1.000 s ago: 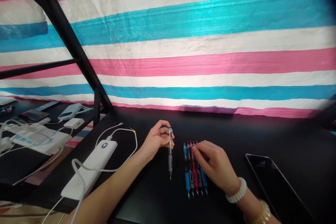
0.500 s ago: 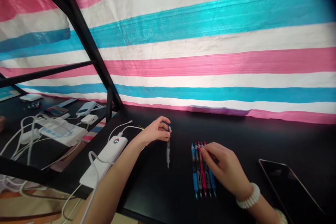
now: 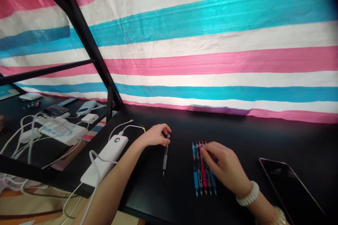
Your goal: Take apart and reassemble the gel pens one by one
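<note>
Makeshift workstation: black tabletop backed by a striped tarpaulin; power bank, cables and charging devices left of the tabletop's black frame post.

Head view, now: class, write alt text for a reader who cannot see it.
A left hand lays a grey pen on a black table while the right hand rests on a row of coloured pens. A phone lies right; a power bank left.
</note>
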{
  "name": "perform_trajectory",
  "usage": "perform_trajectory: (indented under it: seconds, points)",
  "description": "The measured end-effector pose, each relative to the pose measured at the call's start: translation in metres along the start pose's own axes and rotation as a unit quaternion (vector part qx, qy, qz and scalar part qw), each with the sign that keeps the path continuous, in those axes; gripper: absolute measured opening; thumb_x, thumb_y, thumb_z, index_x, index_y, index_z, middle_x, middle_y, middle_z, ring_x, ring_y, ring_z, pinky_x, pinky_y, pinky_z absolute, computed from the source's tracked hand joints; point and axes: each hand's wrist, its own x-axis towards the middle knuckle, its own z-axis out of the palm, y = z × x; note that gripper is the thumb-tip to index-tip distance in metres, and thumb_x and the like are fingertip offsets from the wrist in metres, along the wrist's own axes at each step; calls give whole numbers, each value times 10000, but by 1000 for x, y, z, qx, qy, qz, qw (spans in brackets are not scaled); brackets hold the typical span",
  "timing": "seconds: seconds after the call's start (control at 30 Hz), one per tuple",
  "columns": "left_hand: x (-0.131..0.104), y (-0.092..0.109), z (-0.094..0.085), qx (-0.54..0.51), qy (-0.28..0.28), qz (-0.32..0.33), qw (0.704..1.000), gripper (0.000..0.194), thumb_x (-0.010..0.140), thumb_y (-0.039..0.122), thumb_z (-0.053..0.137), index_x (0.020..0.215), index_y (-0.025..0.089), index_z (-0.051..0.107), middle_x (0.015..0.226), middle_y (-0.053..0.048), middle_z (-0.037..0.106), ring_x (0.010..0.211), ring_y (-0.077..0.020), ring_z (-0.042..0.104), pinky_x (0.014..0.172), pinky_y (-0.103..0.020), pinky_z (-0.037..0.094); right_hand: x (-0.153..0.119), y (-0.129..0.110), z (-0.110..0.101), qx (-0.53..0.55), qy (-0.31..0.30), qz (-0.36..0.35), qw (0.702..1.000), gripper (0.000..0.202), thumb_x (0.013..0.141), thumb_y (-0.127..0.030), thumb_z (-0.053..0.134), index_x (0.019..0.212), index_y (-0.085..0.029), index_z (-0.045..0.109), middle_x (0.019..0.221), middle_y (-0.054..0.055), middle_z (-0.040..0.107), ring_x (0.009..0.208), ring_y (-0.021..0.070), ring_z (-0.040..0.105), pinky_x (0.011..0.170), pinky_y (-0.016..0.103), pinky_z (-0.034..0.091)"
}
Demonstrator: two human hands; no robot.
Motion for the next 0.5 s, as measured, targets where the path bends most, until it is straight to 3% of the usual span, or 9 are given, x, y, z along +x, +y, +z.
perform_trajectory:
  seconds: [0.2, 0.37, 0.5]
  points:
    - [-5, 4, 3, 104, 24, -4, 994, 394, 675, 252, 676, 1040, 175, 549, 1012, -55, 602, 518, -132, 635, 490, -269, 512, 1, 1, -1, 4, 15, 1, 1000, 357, 983, -301, 427, 651, -190, 496, 637, 12, 495, 620, 156, 471, 595, 291, 316]
    - [-11, 16, 9, 197, 80, 22, 977, 341, 687, 285, 683, 997, 198, 572, 858, -23, 612, 774, -232, 639, 644, -314, 486, 1, -1, -3, 31, 49, -4, 998, 327, 982, -275, 438, 683, -186, 536, 645, 12, 498, 630, 158, 475, 596, 294, 324]
    - [-18, 29, 26, 265, 133, 57, 953, 304, 778, 309, 630, 1059, 216, 562, 991, -47, 605, 825, -236, 623, 683, -337, 459, 1, -4, -5, 49, 77, -10, 996, 292, 977, -251, 452, 713, -186, 561, 643, 11, 497, 631, 162, 469, 603, 300, 332]
